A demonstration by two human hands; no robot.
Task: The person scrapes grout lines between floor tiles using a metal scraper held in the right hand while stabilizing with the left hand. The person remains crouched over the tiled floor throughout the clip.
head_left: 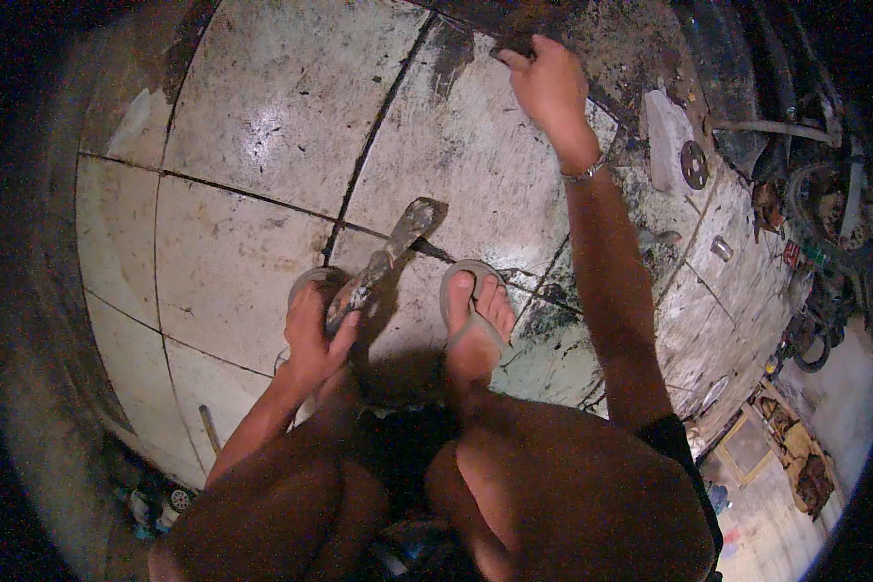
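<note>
While the person is squatting on the tiled floor (262, 116), the left hand (312, 335) is closing around the handle end of a scraper (383, 260), its flat blade reaching forward to lie over a dark grout line just ahead of the sandalled feet. Caked grey from handle to blade, the scraper is looking like a stiff metal tool, fairly light and not fragile, though the crusted grip is probably feeling rough rather than slippery; the handle, where the fingers are already wrapping, is the sensible place to hold it. Further out, the right hand (551, 85) is reaching to the dirty edge of the tiles, fingers curled onto something dark; what it is I cannot tell. Pale, scuffed tiles are shining under a lamp, and dark clutter, hoses and a round metal disc (694, 164) are crowding the right side.
</note>
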